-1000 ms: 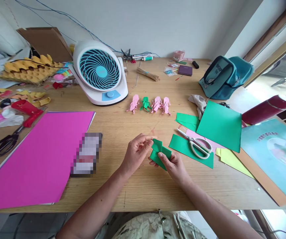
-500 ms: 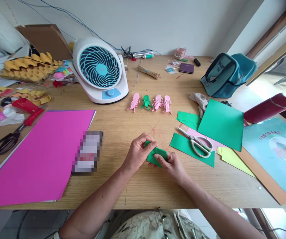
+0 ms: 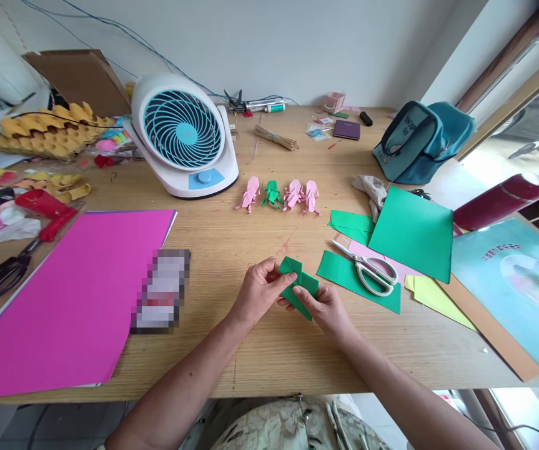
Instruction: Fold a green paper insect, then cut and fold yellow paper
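A folded piece of green paper (image 3: 292, 269) with visible creases and a raised flap is held over the near middle of the table. My left hand (image 3: 260, 289) pinches its left side, thumb on top and fingers partly hidden behind. On the right side, my right hand (image 3: 328, 308) grips the same paper, its thumb close to the left thumb near the centre. Beyond the hands stand folded origami figures: a green one (image 3: 272, 194) between pink ones (image 3: 250, 193). To the right, white-handled scissors (image 3: 376, 275) lie across a green paper strip (image 3: 335, 267).
A large magenta sheet (image 3: 72, 300) and a blurred-out phone (image 3: 161, 290) lie to the left. Behind them stands a white fan (image 3: 229, 150). At right are a green square sheet (image 3: 414, 231), a teal bag (image 3: 431, 147), a dark red bottle (image 3: 503, 200) and a light-blue book (image 3: 508, 281).
The green paper now shows a larger upright flap at its top left and a point reaching lower. Both hands keep hold of it. The camera view has shifted slightly.
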`<action>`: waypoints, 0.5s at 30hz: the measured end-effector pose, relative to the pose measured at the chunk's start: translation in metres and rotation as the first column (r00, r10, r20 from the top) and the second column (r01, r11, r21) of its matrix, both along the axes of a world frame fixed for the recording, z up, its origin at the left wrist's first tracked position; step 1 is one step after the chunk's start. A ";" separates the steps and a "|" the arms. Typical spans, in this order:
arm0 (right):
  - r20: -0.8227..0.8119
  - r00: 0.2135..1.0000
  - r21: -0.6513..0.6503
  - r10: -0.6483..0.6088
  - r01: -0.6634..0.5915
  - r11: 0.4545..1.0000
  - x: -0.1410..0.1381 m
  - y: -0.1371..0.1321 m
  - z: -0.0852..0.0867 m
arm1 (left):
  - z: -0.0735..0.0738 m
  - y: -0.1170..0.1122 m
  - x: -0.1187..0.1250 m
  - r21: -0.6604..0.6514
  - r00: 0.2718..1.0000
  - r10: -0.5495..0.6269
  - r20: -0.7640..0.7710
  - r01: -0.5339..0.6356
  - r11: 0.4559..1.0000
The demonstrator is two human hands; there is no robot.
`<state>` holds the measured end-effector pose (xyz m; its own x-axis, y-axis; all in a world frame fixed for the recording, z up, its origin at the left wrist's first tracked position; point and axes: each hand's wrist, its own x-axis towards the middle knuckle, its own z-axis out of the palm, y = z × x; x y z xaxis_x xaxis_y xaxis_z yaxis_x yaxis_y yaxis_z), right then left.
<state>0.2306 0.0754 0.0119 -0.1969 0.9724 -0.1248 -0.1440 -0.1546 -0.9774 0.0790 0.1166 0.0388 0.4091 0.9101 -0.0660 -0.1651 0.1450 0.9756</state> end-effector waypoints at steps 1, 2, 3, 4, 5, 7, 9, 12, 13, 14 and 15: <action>-0.006 1.000 -0.012 0.009 -0.009 1.000 0.000 0.000 0.000 | 0.000 0.000 0.000 0.006 1.000 -0.001 -0.003 0.001 1.000; -0.013 1.000 -0.023 0.017 -0.017 1.000 0.001 0.000 0.001 | 0.000 0.001 -0.001 0.006 1.000 -0.006 -0.007 0.006 1.000; -0.021 1.000 -0.032 0.023 -0.023 0.999 0.001 0.000 0.001 | 0.000 0.002 -0.002 0.003 1.000 -0.008 -0.016 0.008 1.000; -0.030 0.999 -0.037 0.030 -0.031 0.999 0.001 0.000 0.001 | 0.000 0.003 -0.003 0.004 0.999 0.000 -0.034 0.000 1.000; -0.039 0.999 -0.041 0.038 -0.039 0.998 0.001 -0.001 0.001 | -0.001 0.004 -0.004 0.013 0.998 0.021 -0.060 -0.020 1.000; -0.060 0.997 -0.047 0.051 -0.054 0.997 0.001 -0.001 0.000 | -0.001 0.006 -0.006 0.070 0.989 0.085 -0.120 -0.077 0.995; -0.075 0.996 -0.051 0.042 -0.046 0.998 0.001 0.000 -0.001 | -0.002 0.006 -0.007 0.144 0.978 0.136 -0.159 -0.113 0.983; -0.060 0.998 -0.042 -0.016 0.014 0.999 0.001 0.001 -0.003 | -0.002 0.004 -0.004 0.114 0.983 0.078 -0.165 -0.059 0.992; -0.047 0.999 -0.035 -0.027 0.026 0.999 0.001 0.002 -0.003 | -0.003 0.002 -0.003 0.072 0.986 0.048 -0.161 -0.037 0.997; -0.032 0.999 -0.027 -0.021 0.020 0.999 0.001 0.003 -0.004 | -0.003 0.001 -0.001 0.030 0.987 0.025 -0.160 -0.021 0.999; -0.017 1.000 -0.017 0.001 -0.002 1.000 0.001 0.003 -0.005 | -0.004 0.001 0.000 0.003 0.986 0.020 -0.164 -0.020 1.000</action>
<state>0.2312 0.0788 0.0073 -0.2006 0.9699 -0.1378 -0.1602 -0.1712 -0.9721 0.0787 0.1172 0.0344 0.3743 0.9182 -0.1294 -0.0054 0.1416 0.9899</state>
